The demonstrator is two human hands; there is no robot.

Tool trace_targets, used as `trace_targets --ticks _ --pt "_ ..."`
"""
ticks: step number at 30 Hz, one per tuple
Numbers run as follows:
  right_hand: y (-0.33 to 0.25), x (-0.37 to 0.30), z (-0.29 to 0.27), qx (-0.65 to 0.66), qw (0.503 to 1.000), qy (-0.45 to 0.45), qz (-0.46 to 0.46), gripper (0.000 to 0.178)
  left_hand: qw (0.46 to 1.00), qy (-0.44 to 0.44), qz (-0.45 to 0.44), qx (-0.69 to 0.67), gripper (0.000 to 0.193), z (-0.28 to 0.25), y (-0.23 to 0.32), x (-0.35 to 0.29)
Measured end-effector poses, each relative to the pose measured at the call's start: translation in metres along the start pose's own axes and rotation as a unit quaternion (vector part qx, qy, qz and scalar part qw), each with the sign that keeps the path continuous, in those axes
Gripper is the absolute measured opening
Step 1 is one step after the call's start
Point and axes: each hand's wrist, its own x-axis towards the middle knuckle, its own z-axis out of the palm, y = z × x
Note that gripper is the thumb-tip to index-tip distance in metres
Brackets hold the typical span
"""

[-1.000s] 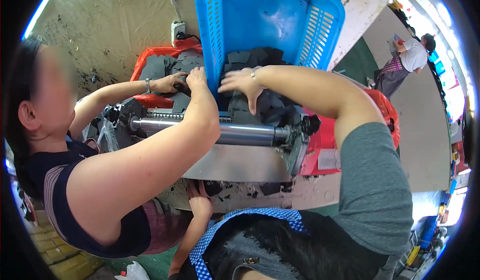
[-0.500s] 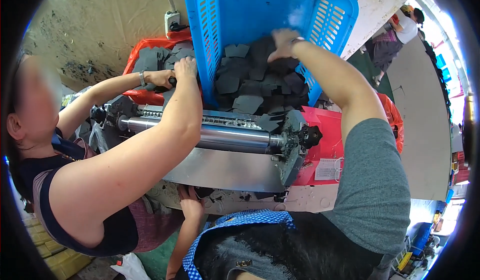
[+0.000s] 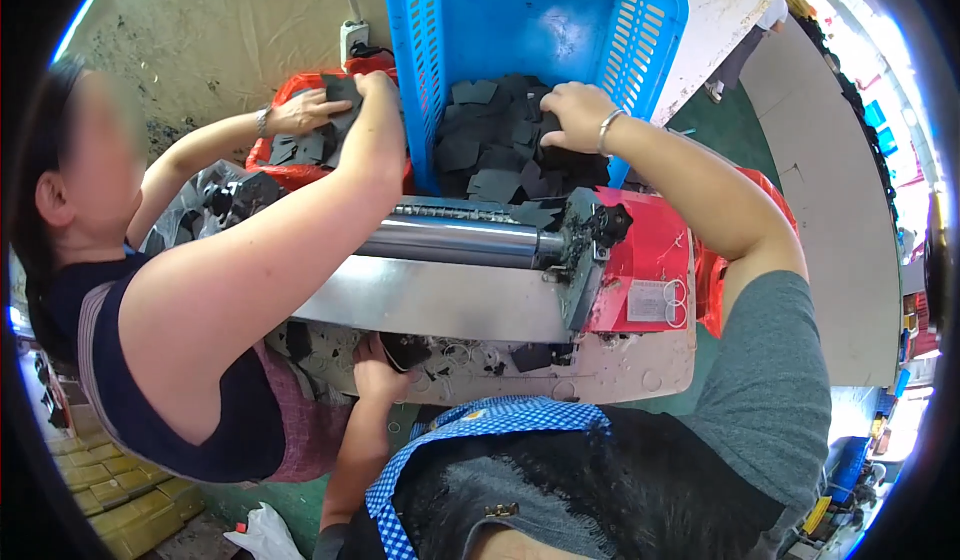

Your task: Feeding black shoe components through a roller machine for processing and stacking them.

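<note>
My right hand point(image 3: 580, 118) reaches into a tall blue plastic basket point(image 3: 535, 20), at the edge of a heap of flat dark grey cut pieces point(image 3: 490, 135). Its thumb and fingers are apart, with a gap between them. Low down, my left hand point(image 3: 378, 372) is closed on a dark piece point(image 3: 406, 351), just in front of the machine's metal plate point(image 3: 430, 302); part of that hand's grip is hidden. Between my hands lies a roller machine with a shiny steel roller point(image 3: 460, 241) and a black knob point(image 3: 610, 226) at its right end.
At left, a co-worker's arm point(image 3: 270, 225) crosses over the machine; both their hands handle grey pieces above a red bag point(image 3: 290, 172). Red sheeting point(image 3: 650, 250) lies right of the knob. Scraps litter the table's front edge point(image 3: 600, 385). A long pale table point(image 3: 835, 200) stands farther right.
My right hand has lowered slightly in the basket and its fingers are less spread. The view has shifted, showing more of my left hand and its dark piece. The co-worker's hands now lift a grey piece.
</note>
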Motion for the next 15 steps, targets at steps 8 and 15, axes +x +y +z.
trace_targets --ticks 8,15 --pt "-0.168 -0.102 -0.046 0.493 0.850 -0.110 -0.152 0.090 0.940 -0.020 0.204 -0.272 0.084 -0.106 0.033 -0.065" --pt "-0.280 -0.156 0.006 0.603 0.762 -0.189 -0.143 0.102 0.899 0.001 0.316 -0.303 0.062 -0.121 0.039 -0.086"
